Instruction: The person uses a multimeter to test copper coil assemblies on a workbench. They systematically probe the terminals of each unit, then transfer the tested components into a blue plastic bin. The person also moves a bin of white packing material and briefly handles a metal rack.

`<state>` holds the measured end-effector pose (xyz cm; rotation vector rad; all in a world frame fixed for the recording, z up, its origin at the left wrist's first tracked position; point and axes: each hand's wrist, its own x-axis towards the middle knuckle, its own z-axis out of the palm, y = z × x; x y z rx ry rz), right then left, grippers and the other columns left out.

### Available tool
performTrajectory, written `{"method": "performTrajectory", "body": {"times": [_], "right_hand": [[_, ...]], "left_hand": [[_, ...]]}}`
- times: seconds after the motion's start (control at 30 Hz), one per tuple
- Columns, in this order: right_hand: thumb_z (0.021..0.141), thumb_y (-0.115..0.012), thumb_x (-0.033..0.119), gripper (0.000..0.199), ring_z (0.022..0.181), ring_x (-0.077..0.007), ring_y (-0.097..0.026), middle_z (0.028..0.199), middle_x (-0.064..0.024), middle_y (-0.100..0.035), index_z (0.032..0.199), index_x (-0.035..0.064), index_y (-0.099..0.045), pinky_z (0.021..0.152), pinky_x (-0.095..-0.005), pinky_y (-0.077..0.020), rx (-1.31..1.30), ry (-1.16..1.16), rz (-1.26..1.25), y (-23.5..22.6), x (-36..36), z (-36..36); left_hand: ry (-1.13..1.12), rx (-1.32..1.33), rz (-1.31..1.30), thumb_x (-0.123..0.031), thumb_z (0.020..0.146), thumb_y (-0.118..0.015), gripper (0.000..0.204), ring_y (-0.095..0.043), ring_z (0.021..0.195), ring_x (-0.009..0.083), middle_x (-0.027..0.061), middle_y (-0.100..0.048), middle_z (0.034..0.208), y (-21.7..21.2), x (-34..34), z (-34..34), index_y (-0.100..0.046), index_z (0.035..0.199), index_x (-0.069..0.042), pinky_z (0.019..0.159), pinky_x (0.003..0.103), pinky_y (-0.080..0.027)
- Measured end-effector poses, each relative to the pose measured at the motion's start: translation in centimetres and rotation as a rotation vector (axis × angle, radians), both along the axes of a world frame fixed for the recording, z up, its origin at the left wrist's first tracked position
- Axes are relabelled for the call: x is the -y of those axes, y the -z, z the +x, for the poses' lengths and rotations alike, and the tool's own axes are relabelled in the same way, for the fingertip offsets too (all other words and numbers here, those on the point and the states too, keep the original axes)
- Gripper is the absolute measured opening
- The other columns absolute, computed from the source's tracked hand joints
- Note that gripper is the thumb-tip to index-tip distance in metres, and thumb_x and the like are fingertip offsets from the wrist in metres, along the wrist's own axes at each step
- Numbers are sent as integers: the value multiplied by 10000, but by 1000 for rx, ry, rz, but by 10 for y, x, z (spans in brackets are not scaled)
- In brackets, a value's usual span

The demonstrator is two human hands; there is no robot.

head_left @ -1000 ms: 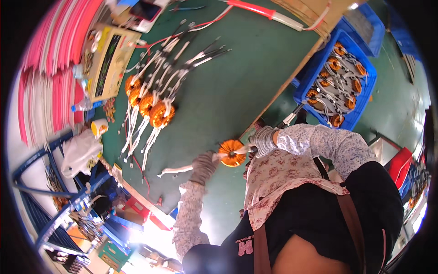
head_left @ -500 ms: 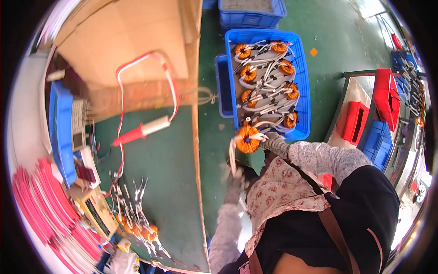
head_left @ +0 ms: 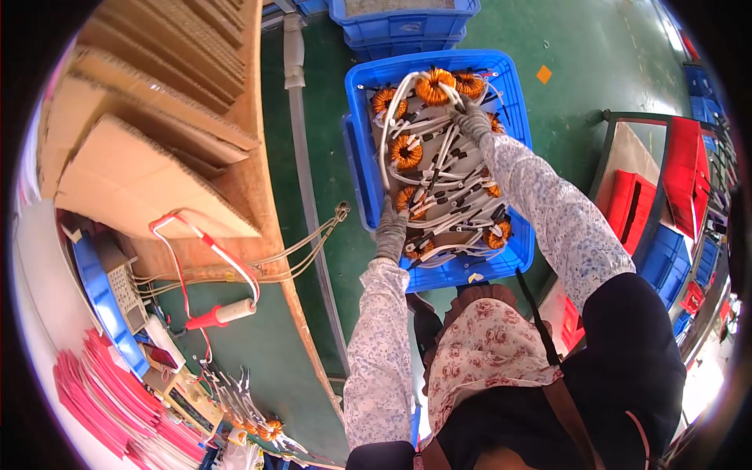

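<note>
A worker's gloved right hand sets an orange toroidal coil, fingers closed around its white leads, at the far end of a blue crate on the green floor. The gloved left hand rests curled on the crate's near rim. The crate looks nearly full; a few coils remain on the workbench.

The crate is blue, the coils orange with white leads. Both sleeves are white with small flowers, gloves grey. The floor is green, the cardboard brown.
</note>
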<state>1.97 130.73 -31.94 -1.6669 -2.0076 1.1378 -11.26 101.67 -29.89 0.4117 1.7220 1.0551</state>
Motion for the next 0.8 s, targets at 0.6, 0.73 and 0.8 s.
{"method": "performTrajectory", "body": {"times": [0.6,0.73,0.8], "right_hand": [[768,-530,64,378,880,-247,-561,974,-140,-583,1143,60,-477,751,-333,-441,41,-291,162,-48,141,80],[797,-520,52,257,918,-160,-539,978,-104,-576,1054,44,-532,809,-278,-426,-184,-639,55,35,208,93],[820,-524,69,201,933,-143,-528,997,-84,-571,1019,42,-541,825,-275,-420,-316,-584,-523,-110,286,18]], "left_hand": [[84,-17,28,-163,839,-542,365,-467,1099,198,118,-527,1134,-209,186,34,-471,1174,-39,932,304,-351],[-164,-263,119,-149,827,-549,367,-431,1135,185,101,-495,1170,-324,266,-29,-468,1175,-65,964,319,-315],[-40,-1053,-364,-254,737,-605,510,-337,1189,273,112,-437,1213,-336,356,-59,-439,1191,-89,992,421,-233]]}}
